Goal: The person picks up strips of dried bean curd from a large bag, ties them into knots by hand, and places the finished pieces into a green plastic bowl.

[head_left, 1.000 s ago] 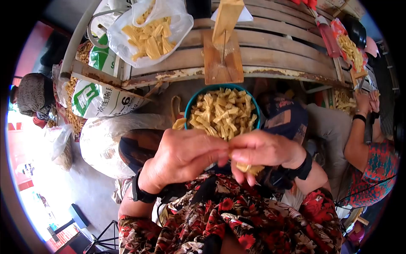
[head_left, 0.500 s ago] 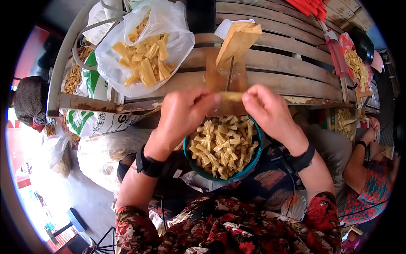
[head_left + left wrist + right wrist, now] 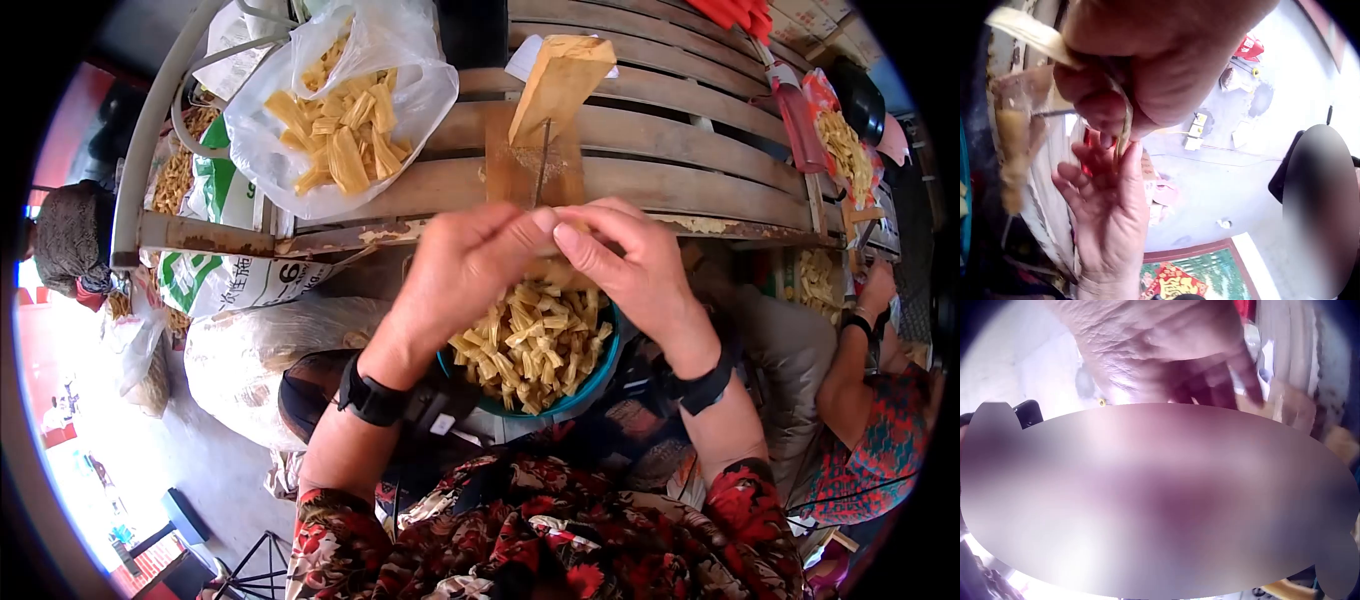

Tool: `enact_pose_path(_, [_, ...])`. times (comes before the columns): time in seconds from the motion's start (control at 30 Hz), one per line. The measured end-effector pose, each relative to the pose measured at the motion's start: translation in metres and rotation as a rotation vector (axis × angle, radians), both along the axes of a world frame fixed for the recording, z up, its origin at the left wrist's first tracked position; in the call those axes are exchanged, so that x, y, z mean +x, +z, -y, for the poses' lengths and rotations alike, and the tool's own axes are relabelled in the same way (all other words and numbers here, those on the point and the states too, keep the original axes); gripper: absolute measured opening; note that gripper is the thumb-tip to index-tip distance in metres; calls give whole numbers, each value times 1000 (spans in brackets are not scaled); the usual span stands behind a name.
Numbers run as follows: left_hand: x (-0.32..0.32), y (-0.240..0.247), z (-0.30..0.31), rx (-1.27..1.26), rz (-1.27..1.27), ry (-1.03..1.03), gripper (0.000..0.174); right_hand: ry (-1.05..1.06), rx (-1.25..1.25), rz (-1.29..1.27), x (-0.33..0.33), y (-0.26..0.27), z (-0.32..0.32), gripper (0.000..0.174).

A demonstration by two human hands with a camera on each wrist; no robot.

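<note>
In the head view my left hand [image 3: 450, 265] and right hand [image 3: 640, 265] meet fingertip to fingertip at the bench's front edge. A thin pale yellow strip [image 3: 1029, 34] is gripped in my left hand, one end sticking out past the fingers. Its other stretch runs down to my right hand [image 3: 1107, 225], pinched at the thumb. Under the hands sits a teal basin [image 3: 607, 355] full of knotted yellow bundles [image 3: 525, 350]. A blurred tan piece [image 3: 550, 270] shows just below the fingers. My right hand's fingers are largely masked by blur in the right wrist view.
On the slatted bench [image 3: 680, 185] stand an upright wooden block [image 3: 562, 85] and a metal rod [image 3: 543, 165]. A white plastic bag [image 3: 425, 120] holds yellow pieces [image 3: 345, 150] at left. Another person's arm [image 3: 845, 410] is at far right.
My hands rose from near the lap to the bench edge. Half a second ago they stretched a short yellow piece between them; now the fingertips meet, slightly lower.
</note>
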State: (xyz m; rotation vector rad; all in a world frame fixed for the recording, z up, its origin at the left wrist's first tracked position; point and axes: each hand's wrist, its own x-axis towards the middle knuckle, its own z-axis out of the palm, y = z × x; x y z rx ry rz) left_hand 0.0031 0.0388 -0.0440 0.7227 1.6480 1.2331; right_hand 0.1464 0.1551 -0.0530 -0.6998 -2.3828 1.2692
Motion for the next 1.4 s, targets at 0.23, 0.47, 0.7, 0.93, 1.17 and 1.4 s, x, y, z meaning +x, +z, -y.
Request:
enact_pose_path(0.23, [18, 31, 76, 176, 303, -143, 16, -331, -668, -401, 41, 27, 18, 31])
enact_pose_path(0.47, [32, 41, 69, -2, 293, -321, 33, 250, -158, -371, 58, 61, 90, 13])
enact_pose_path(0.7, [49, 31, 81, 185, 524, -53, 31, -90, -663, -310, 63, 26, 99, 18])
enact_pose_path(0.93, [59, 24, 82, 341, 631, -69, 17, -53, -818, -464, 61, 20, 108, 17])
enact_pose_path(1.17, [68, 22, 86, 261, -369, -7, 10, -106, -447, -190, 65, 34, 114, 44])
enact_pose_path(1.4, [64, 22, 96, 174, 355, 96, 31, -68, -1466, -386, 71, 28, 104, 48])
